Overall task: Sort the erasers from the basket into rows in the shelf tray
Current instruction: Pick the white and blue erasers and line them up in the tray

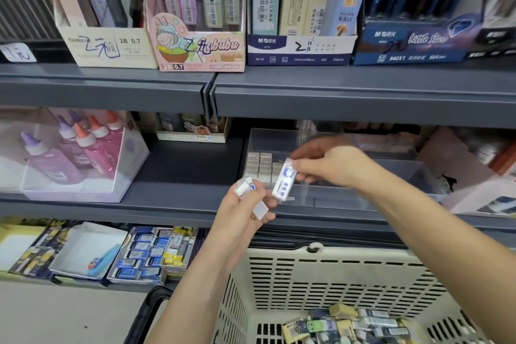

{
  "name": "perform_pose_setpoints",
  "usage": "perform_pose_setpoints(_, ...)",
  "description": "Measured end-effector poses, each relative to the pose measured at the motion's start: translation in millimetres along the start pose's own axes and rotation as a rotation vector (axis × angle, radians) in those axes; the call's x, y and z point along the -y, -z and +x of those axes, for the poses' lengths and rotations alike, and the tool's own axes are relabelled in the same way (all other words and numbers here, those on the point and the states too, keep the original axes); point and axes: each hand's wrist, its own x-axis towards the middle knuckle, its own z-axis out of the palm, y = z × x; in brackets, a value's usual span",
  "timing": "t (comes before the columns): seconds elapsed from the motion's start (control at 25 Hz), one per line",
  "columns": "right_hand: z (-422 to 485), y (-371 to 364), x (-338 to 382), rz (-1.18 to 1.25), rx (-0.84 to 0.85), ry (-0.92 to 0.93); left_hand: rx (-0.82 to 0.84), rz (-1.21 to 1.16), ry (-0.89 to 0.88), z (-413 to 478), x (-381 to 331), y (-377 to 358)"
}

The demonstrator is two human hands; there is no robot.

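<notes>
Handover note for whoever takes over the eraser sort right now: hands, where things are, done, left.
Left hand holds a small bunch of erasers above the basket.
Right hand pinches one blue-and-white eraser in front of the clear shelf tray.
Done: a few rows of erasers stand at the tray's left end.
Left: most of the tray looks unfilled, and a pile of erasers lies in the basket.

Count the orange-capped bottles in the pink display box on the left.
3. One orange-capped bottle stands in front in the display box, a second behind it, a third furthest right. More may be hidden behind the purple-capped bottles.
</notes>
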Motion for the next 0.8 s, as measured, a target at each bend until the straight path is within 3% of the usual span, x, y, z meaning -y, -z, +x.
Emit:
perform_pose_setpoints(0.08,10.6,10.2,3.5,-0.005,-0.127,-0.019,-0.050,-0.067,0.015,0.8,-3.0,0.7)
perform_pose_setpoints(0.24,32.9,9.9,1.0,-0.515,-0.219,0.045,-0.075,-0.116,0.035,0.7,-6.9,0.0)
perform_pose_setpoints(0.8,53.9,-24.5,-18.4,-0.628,-0.071,0.094,-0.049,-0.081,0.082,-0.7,-6.7,1.2)
